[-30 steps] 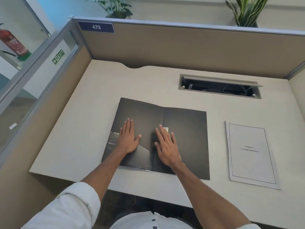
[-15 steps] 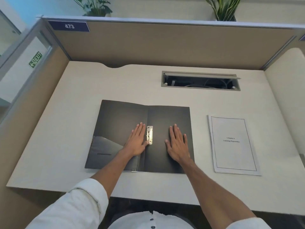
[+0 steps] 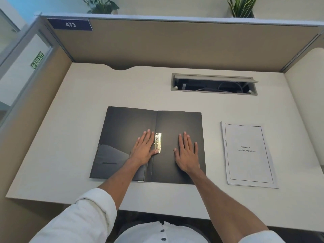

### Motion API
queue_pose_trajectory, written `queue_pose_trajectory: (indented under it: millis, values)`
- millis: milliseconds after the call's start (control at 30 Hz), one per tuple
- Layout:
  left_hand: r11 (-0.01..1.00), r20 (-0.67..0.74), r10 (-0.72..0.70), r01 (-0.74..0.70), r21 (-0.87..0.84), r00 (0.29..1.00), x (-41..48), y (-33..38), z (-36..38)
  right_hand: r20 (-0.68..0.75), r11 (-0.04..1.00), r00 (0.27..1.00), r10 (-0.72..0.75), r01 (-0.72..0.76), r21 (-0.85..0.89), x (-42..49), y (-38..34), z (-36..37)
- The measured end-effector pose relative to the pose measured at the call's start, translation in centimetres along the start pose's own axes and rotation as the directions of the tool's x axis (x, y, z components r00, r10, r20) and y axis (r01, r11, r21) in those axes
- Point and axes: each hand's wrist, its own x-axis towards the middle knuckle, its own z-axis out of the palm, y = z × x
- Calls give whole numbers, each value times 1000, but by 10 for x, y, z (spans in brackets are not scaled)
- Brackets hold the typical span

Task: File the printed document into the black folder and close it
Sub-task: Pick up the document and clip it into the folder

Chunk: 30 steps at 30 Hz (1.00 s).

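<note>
Desk (image 3: 122, 88) holds black folder (image 3: 175, 123) lying open flat, front centre. Printed document (image 3: 249, 155) lies just right of it, not touching. Left hand (image 3: 144, 149) flat, fingers spread, on left flap; right hand (image 3: 187, 153) flat, spread, on right flap. Metal clip (image 3: 158, 142) between them, left thumb touching it.
</note>
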Motion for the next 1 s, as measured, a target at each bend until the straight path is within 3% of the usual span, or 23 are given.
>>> queue_pose_trajectory:
  millis: [400, 733, 900, 1000]
  values:
    - [980, 39, 33, -25, -196, 999, 0, -8, -9, -2, 1000, 1000, -9, 9, -18, 2, 1, 2]
    - [986, -214, 135, -153, -71, 967, -19, -4, 1, -21, 1000, 1000, -18, 18, -16, 2, 4, 4]
    - [976, -321, 77, -137, -168, 944, -8, 6, -19, -19, 1000, 1000, -25, 25, -12, 2, 5, 3]
    - [964, -305, 52, -128, -233, 951, 0, 17, -32, -15, 1000, 1000, -22, 21, -13, 0, 6, 5]
